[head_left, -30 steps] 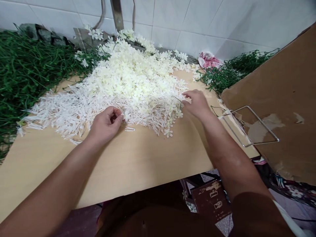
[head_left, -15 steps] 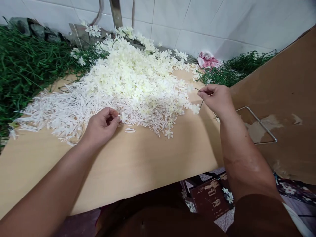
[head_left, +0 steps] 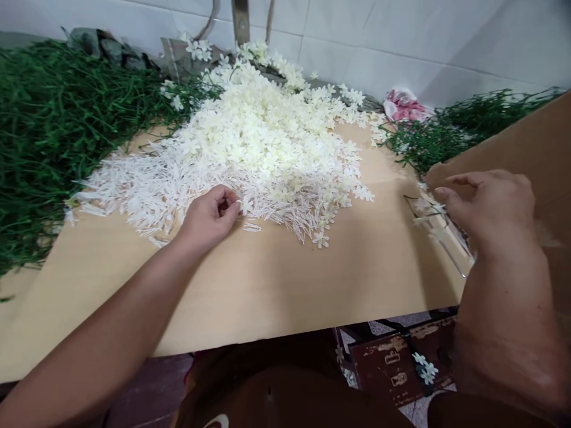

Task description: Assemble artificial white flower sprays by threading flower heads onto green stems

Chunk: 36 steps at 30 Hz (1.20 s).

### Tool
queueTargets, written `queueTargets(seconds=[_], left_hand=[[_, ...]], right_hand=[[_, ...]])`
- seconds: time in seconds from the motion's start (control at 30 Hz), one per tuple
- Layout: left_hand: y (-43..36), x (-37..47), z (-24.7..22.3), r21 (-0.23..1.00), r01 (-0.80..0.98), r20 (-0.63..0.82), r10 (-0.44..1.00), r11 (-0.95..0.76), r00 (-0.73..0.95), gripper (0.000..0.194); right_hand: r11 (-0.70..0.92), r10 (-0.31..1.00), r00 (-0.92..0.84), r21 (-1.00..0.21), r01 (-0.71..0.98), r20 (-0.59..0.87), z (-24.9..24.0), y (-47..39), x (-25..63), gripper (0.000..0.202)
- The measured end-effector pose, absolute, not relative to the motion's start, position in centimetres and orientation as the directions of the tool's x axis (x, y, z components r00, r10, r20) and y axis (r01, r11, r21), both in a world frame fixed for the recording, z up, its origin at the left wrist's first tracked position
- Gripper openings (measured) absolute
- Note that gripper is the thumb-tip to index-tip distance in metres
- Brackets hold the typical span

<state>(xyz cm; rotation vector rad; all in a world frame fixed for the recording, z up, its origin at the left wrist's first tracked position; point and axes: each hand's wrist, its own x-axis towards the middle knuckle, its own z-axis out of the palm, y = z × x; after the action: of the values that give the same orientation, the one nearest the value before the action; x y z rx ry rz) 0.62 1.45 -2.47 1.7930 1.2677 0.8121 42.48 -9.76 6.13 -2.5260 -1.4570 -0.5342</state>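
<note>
My left hand [head_left: 212, 217] pinches a small white artificial flower [head_left: 245, 205] at the front edge of a heap of loose blossoms [head_left: 267, 131]. Thin white stalks [head_left: 147, 184] lie along the near and left side of that heap. Over at the right, my right hand [head_left: 495, 205] is open, thumb and fingers apart. Just left of its fingertips is a green stem with white flowers [head_left: 430, 214], blurred, beside the table's right edge and apart from the fingers.
Green plastic stems [head_left: 57, 119] are piled at the left, with another bunch [head_left: 446, 128] at back right. A cardboard sheet [head_left: 546, 160] rises on the right. A pink and white cloth [head_left: 405, 107] lies by the tiled wall [head_left: 348, 35]. Below is a dark red stool [head_left: 392, 362].
My right hand has moved right, away from the heap, and has let go of the flower stem it pinched. The left hand still holds its flower. The view has shifted.
</note>
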Motion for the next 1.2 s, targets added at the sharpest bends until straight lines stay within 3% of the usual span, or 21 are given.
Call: queueTargets(seconds=[0.07,0.17,0.3,0.37,0.43,0.63,0.83,0.9,1.03,1.2], left_hand=[[1.3,0.7,-2.2,0.863,0.462,0.071,0.955,-0.203,0.288,0.01],[1.1,0.8,-1.8,0.848,0.487,0.089,0.962,-0.21,0.26,0.008],[1.1,0.6,-1.8,0.846,0.485,0.098,0.96,-0.219,0.264,0.007],[1.1,0.5,-1.9,0.851,0.48,0.088,0.959,-0.212,0.268,0.008],[1.2,0.3,-1.9,0.853,0.482,0.073,0.96,-0.2,0.271,0.008],[1.4,0.1,-1.8,0.851,0.484,0.062,0.955,-0.202,0.289,0.007],[1.7,0.3,-1.8,0.896,0.424,0.016,0.965,-0.131,0.262,0.01],[1.8,0.4,-1.7,0.927,0.366,-0.018,0.965,-0.082,0.263,0.011],[1.9,0.4,-1.6,0.964,0.265,-0.07,0.967,0.003,0.246,0.012],[1.8,0.4,-1.5,0.966,0.26,-0.072,0.967,0.005,0.246,0.01]], right_hand=[[-0.214,0.904,0.221,-0.059,0.975,0.367,5.1,-8.2,38.6,0.016],[0.169,0.949,-0.09,-0.246,0.955,0.301,3.9,-6.1,30.8,0.015],[0.381,0.924,-0.375,-0.087,0.921,0.079,2.3,-3.8,22.7,0.017],[0.403,0.915,-0.403,-0.004,0.915,0.009,1.7,-2.9,21.1,0.018],[0.384,0.923,-0.384,-0.015,0.923,-0.007,1.2,-2.3,20.7,0.019],[0.289,0.957,-0.257,-0.34,0.895,0.137,1.5,-1.1,22.3,0.015],[0.288,0.866,-0.179,-0.173,0.942,0.467,3.2,-1.0,21.8,0.025],[0.328,0.881,-0.249,-0.141,0.934,0.402,2.9,-1.6,20.7,0.021],[0.411,0.907,-0.403,-0.054,0.91,0.123,0.9,-2.4,18.3,0.018],[0.428,0.899,-0.415,-0.078,0.901,0.141,-0.2,-2.1,18.0,0.024]])
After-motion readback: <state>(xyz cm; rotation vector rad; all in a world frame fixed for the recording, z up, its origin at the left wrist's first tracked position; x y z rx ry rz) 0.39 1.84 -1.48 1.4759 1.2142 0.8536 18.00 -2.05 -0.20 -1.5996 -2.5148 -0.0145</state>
